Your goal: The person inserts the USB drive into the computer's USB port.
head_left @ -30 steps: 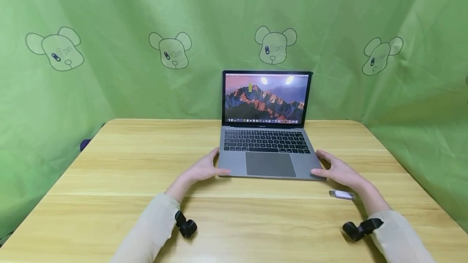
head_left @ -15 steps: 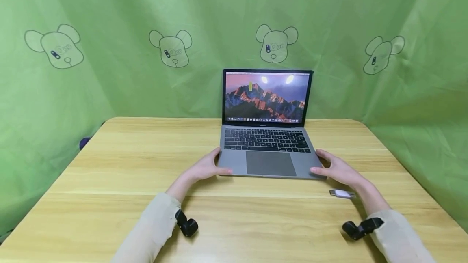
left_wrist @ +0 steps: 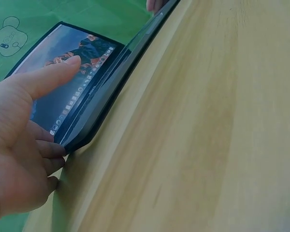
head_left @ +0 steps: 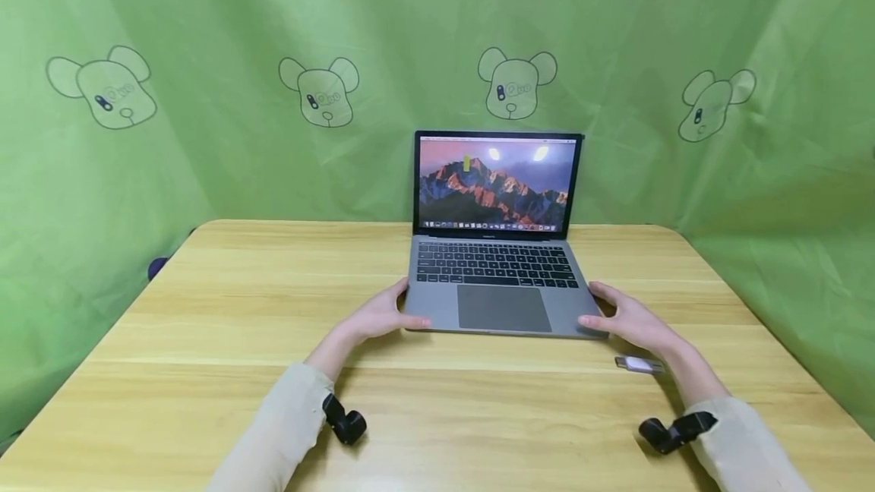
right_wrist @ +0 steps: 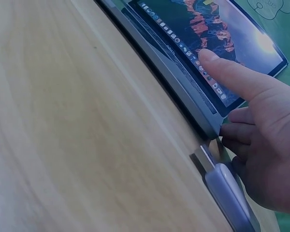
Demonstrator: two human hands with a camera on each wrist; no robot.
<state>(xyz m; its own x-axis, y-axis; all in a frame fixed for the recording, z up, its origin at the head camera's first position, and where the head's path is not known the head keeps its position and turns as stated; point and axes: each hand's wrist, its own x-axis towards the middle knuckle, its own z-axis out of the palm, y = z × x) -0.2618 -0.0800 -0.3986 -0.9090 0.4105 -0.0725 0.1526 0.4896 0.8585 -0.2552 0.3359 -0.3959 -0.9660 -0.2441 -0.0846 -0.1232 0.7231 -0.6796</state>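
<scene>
An unfolded grey laptop (head_left: 504,307) with a lit mountain picture on its screen stands toward the back of the wooden table. My left hand (head_left: 378,315) is at its front left corner; in the left wrist view the fingertips (left_wrist: 58,150) touch the side edge and the straight thumb is raised above the base. My right hand (head_left: 632,319) mirrors this at the front right corner, thumb extended over the base and fingers along the side edge. A white USB stick (head_left: 639,364) with a metal plug lies beside the right wrist.
The wooden table (head_left: 239,325) extends to the left and in front of the laptop. A green curtain (head_left: 396,36) with bear-head drawings hangs close behind the screen and along both sides. Something dark purple (head_left: 156,268) shows past the table's left edge.
Both hands stay at the laptop's front corners. The laptop and the hands have shifted only very slightly in view; the USB stick lies where it was.
</scene>
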